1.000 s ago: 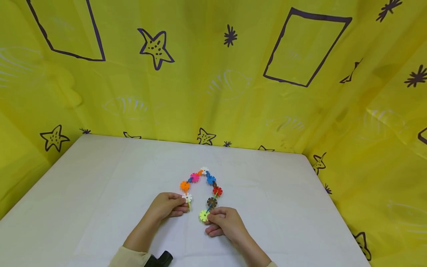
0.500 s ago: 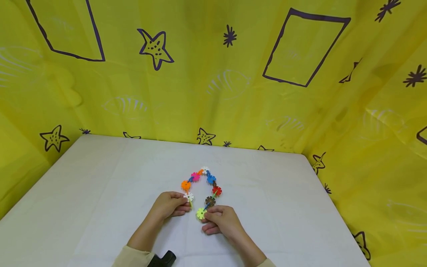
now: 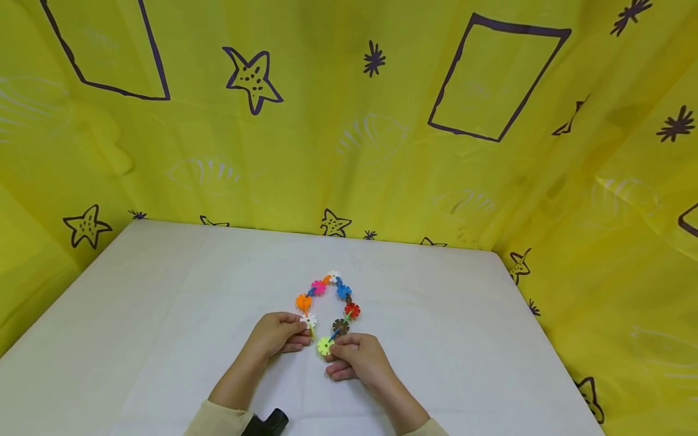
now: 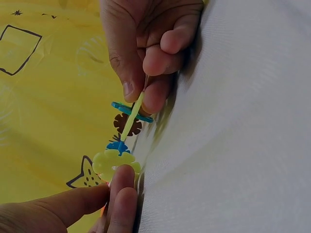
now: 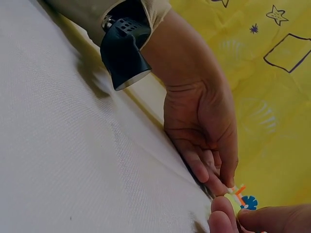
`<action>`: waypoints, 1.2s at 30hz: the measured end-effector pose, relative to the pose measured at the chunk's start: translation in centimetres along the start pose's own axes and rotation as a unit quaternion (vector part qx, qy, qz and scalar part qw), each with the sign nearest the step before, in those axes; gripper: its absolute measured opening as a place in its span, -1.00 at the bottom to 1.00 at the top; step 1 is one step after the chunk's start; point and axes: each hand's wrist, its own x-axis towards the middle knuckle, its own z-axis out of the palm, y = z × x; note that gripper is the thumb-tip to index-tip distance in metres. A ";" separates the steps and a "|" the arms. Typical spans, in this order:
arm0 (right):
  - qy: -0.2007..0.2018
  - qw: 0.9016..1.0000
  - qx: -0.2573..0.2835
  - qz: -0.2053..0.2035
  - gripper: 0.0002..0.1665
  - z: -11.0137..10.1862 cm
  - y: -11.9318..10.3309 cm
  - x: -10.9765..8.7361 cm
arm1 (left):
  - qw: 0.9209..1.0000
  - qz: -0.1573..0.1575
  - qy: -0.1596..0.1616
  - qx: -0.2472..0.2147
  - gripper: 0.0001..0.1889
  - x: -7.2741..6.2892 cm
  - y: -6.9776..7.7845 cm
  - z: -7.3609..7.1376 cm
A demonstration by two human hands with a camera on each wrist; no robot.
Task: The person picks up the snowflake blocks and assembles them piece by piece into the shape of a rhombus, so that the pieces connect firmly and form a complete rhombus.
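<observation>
A curved chain of notched plastic snowflake discs lies on the white table (image 3: 414, 315), open toward the person. My left hand (image 3: 277, 334) pinches its left end at a white disc (image 3: 308, 320), from which a yellow-green disc (image 4: 115, 164) sticks out. My right hand (image 3: 361, 357) pinches another yellow-green disc (image 3: 325, 346) at the right end, seen edge-on in the left wrist view. Beyond it run a blue disc, a brown disc (image 3: 340, 327) and a red disc (image 3: 352, 310). A small gap separates the two ends in the head view.
A yellow curtain (image 3: 305, 145) with drawn stars and fish stands behind the table and at its sides. A black wrist camera mount (image 3: 266, 422) sits at the left sleeve (image 3: 218, 418).
My right hand has moved left and slightly away from the person, bringing its yellow-green disc closer to the chain's left end. My left hand has shifted slightly right.
</observation>
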 end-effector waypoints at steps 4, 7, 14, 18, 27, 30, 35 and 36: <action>0.004 1.000 -0.001 -0.001 -0.67 0.1 0.0 0.1 | 1.000 0.001 0.000 0.006 -0.72 0.0 0.0 0.0; 0.007 1.000 -0.002 0.002 -0.68 0.2 -0.1 0.2 | 1.000 -0.001 0.001 0.007 -0.72 0.1 0.0 -0.1; 0.011 1.000 0.001 0.006 -0.71 0.5 0.0 0.2 | 1.000 -0.005 0.003 0.007 -0.72 0.2 -0.1 0.0; 0.012 1.000 0.005 0.007 -0.71 0.6 0.0 0.2 | 1.000 -0.007 0.006 0.008 -0.73 0.2 -0.1 0.0; 0.018 1.000 0.010 0.007 -0.71 0.8 0.1 0.3 | 1.000 -0.008 0.005 0.016 -0.74 0.2 -0.1 0.1; 0.022 1.000 0.009 0.009 -0.70 0.9 0.1 0.3 | 1.000 -0.006 0.002 0.017 -0.74 0.2 -0.1 0.0; 0.026 1.000 0.008 0.008 -0.70 1.0 0.1 0.3 | 1.000 -0.007 0.001 0.017 -0.73 0.1 0.0 0.1; 0.028 1.000 0.008 0.009 -0.70 1.0 0.1 0.3 | 1.000 -0.008 0.002 0.017 -0.73 0.2 0.0 0.1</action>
